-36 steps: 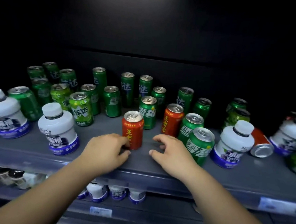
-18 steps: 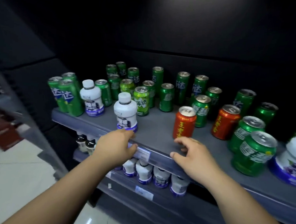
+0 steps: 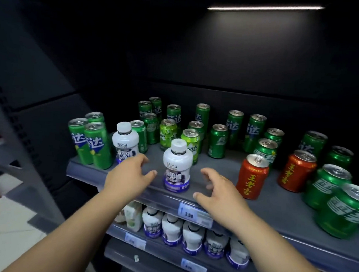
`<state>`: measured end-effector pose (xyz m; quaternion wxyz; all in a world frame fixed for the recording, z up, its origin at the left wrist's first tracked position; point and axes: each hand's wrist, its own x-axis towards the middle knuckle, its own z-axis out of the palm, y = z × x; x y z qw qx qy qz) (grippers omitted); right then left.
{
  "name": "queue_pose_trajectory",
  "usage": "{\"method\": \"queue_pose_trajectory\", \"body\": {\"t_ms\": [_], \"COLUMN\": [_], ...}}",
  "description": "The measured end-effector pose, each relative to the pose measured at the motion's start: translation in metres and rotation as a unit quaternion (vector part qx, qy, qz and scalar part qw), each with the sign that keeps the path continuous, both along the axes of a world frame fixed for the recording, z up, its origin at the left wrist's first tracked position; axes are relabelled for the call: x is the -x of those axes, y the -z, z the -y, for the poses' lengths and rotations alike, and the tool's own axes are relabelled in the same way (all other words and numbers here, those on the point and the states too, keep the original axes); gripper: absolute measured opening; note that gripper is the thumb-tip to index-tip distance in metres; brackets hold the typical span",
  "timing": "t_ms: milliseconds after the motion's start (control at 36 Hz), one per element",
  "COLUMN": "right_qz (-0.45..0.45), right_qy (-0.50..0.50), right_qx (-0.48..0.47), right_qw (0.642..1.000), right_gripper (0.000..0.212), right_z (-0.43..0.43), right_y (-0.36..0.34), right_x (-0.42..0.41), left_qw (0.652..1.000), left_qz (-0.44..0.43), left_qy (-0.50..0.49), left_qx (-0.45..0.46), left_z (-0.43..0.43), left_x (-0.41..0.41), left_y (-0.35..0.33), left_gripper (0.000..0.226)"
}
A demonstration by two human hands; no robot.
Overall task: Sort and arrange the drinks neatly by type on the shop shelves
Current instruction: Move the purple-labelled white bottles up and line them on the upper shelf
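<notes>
Grip open, hands flanking white bottle

The price tag on the shelf's front edge reads "2.50". The red can nearest that edge carries yellow "王老吉". Tall green cans at the left end show "达".

White bottle upright, green cans behind

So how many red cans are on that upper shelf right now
2. One red can stands near the front, right of the right hand; the other red can stands further right. Others may be out of view.
</notes>
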<state>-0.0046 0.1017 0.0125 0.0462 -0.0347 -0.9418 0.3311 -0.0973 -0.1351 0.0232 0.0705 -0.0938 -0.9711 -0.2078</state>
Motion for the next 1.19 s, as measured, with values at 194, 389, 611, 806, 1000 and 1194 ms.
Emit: {"method": "queue_pose_trajectory", "body": {"t_ms": [194, 389, 611, 806, 1000, 1194], "right_qz": [-0.062, -0.108, -0.094, -0.112, -0.138, -0.143], "right_qy": [0.033, 0.099, 0.124, 0.177, 0.207, 0.212], "right_qx": [0.095, 0.224, 0.177, 0.154, 0.162, 0.149], "right_qw": [0.993, 0.964, 0.972, 0.966, 0.955, 0.955], "right_gripper": [0.097, 0.090, 0.086, 0.090, 0.092, 0.102], "right_z": [0.048, 0.067, 0.056, 0.040, 0.034, 0.035], "right_y": [0.007, 0.022, 0.023, 0.030, 0.039, 0.041], "right_x": [0.035, 0.064, 0.063, 0.054, 0.051, 0.056], "left_qw": [0.986, 0.957, 0.957, 0.950, 0.962, 0.941], "left_qz": [-0.014, -0.012, 0.000, 0.053, 0.032, 0.089], "left_qy": [-0.041, -0.008, 0.000, 0.068, 0.097, 0.230], "left_qx": [-0.163, -0.289, -0.290, -0.300, -0.254, -0.231], "left_z": [0.048, 0.047, 0.034, 0.002, -0.004, -0.008], "left_x": [0.045, 0.079, 0.099, 0.095, 0.091, 0.088], "left_y": [0.018, 0.025, 0.038, 0.043, 0.046, 0.045], "left_gripper": [0.065, 0.079, 0.082, 0.071, 0.063, 0.083]}}
